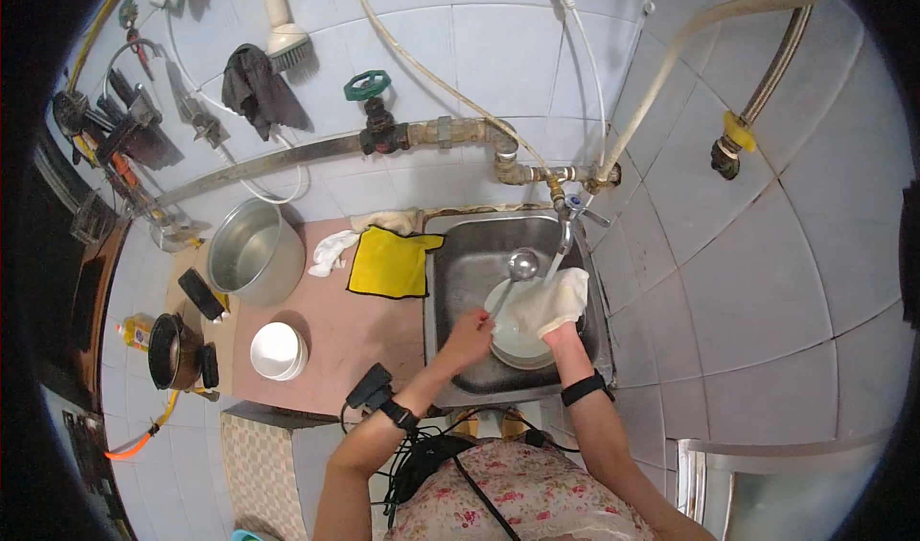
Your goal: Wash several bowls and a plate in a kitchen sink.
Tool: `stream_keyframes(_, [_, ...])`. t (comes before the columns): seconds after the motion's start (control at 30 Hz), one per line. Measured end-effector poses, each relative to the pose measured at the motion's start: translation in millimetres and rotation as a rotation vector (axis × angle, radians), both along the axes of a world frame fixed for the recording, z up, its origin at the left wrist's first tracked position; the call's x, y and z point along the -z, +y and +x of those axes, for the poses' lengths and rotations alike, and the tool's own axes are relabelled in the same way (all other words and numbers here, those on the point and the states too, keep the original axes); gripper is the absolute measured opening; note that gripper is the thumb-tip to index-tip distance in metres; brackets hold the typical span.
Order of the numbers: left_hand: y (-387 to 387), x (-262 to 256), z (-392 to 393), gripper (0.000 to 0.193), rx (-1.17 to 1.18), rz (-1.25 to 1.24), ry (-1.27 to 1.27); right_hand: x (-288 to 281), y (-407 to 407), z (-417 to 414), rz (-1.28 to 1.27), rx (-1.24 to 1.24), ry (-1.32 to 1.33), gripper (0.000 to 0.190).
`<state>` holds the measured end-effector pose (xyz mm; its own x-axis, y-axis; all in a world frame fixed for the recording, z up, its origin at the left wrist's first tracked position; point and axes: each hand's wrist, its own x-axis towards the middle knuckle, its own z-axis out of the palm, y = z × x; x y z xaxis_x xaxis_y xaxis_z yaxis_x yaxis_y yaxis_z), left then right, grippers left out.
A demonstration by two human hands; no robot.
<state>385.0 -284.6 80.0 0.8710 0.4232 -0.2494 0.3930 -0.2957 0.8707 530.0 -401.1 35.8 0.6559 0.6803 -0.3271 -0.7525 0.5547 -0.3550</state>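
Note:
My left hand (471, 336) grips the thin handle of a metal ladle (523, 263), whose round bowl points toward the back of the steel sink (447, 268). A white cloth (550, 302) covers most of my right hand (562, 332), so its fingers are hidden; the cloth is held over a pale bowl (523, 360) with water in it. Running water from the metal tap (566, 235) comes down at the cloth's upper edge. The bowl stands in the sink, its right side covered by the cloth.
Left of the sink, a yellow cloth with dark edging (388, 262) lies on the pinkish counter (345, 347). A large metal pot (287, 271), white tubs (277, 350) and a dark pan (172, 354) stand farther left. Pipes with a green valve wheel (366, 85) run along the tiled wall.

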Motion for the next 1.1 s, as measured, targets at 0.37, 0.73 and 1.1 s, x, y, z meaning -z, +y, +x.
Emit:
stream_keyframes(0.37, [-31.8, -3.8, -19.3, 0.030, -0.171, -0.452, 0.122, 26.4, 45.6, 21.6, 0.084, 0.091, -0.299, 0.013])
stream_keyframes(0.73, [12.8, -58.6, -18.2, 0.013, 0.347, 0.838, -0.188, 27.4, -15.5, 37.3, -0.862, 0.017, -1.221, 0.024])
stream_keyframes(1.1, [22.7, -114.1, 31.0, 0.014, 0.613, 1.016, 0.051, -46.7, -17.0, 11.0, -1.117, -0.127, -2.162, 0.030])
